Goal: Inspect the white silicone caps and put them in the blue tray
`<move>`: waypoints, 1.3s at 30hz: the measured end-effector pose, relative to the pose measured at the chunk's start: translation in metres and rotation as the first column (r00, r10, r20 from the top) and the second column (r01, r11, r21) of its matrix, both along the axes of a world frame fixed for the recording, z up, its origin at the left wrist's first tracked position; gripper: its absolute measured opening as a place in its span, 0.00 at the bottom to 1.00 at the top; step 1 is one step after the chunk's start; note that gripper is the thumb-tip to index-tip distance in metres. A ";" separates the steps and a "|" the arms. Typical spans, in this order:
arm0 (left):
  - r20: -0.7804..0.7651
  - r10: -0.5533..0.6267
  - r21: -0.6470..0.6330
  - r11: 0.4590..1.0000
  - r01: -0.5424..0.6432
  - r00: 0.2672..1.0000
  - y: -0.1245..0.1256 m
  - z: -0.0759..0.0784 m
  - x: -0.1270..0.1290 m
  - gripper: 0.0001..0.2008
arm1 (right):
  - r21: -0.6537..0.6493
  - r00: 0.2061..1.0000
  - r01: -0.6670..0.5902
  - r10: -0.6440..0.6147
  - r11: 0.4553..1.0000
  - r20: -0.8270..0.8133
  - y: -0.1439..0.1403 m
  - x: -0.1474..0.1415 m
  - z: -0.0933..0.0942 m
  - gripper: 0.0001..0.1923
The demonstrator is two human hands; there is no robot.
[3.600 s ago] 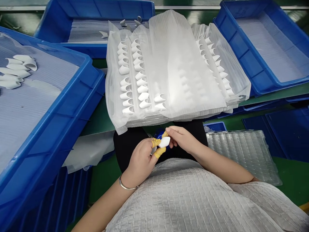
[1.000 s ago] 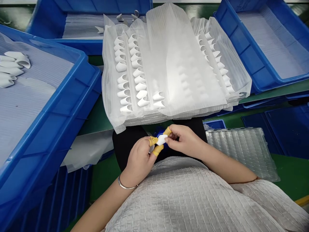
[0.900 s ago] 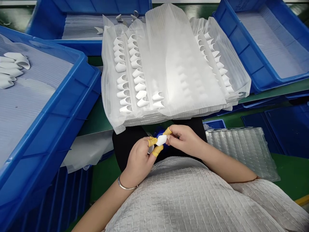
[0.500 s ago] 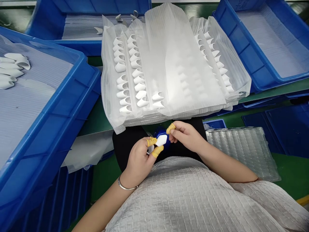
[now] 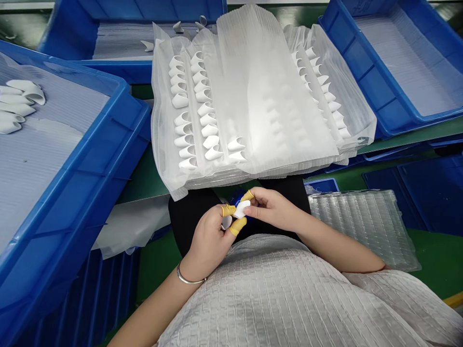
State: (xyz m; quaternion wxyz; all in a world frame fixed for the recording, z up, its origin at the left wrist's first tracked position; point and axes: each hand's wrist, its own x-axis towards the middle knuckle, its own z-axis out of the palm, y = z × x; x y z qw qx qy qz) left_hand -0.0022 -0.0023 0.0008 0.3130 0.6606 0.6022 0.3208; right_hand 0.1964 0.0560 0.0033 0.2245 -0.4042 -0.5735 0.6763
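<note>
A small white plastic piece (image 5: 240,210), hollow with slanted edges, is pinched between the yellow-covered thumb and finger of my left hand (image 5: 214,229). My right hand (image 5: 272,208) has come in from the other side, its bare thumb and yellow-covered fingertip closed on the same piece. Below my left fingers another pale rounded edge shows, but I cannot tell whether it belongs to that piece. Behind the hands, partly hidden, is a shiny blue object (image 5: 238,196) over my lap. Ahead lies a stack of translucent sheets (image 5: 231,91) holding rows of similar white pieces (image 5: 208,118).
A blue bin (image 5: 97,130) at left holds several white pieces (image 5: 21,101). Other blue bins stand at the back left (image 5: 152,9) and right (image 5: 376,62). A clear ridged plastic tray (image 5: 365,229) lies to the right, below the table's edge.
My right hand has moved left and slightly down, from beside the white piece onto it. My left hand keeps its hold almost unmoved.
</note>
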 end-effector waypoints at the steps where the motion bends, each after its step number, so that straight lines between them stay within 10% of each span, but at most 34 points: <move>1: 0.047 0.004 -0.049 0.999 -0.002 0.999 0.000 0.001 0.000 0.10 | -0.004 1.000 -0.008 0.008 1.000 -0.008 0.001 0.000 0.001 0.14; 7: 0.314 0.000 -0.281 0.955 0.093 0.949 0.001 0.002 0.002 0.17 | -0.060 0.997 -0.015 0.011 0.998 -0.073 0.004 0.000 0.005 0.13; 18: 0.069 -0.025 -0.239 0.970 0.041 0.997 0.004 0.006 0.003 0.10 | 0.171 0.986 0.052 -0.078 0.984 0.145 -0.005 -0.012 0.009 0.18; 25: 0.205 0.005 -0.270 0.961 0.052 0.979 0.004 0.010 0.005 0.09 | -0.144 0.990 0.136 -0.138 0.980 -0.002 0.000 -0.013 0.002 0.22; 39: 0.275 0.043 -0.326 0.944 0.051 0.961 0.005 0.010 0.006 0.09 | -0.240 0.980 0.156 -0.181 0.958 -0.084 -0.003 -0.011 0.000 0.21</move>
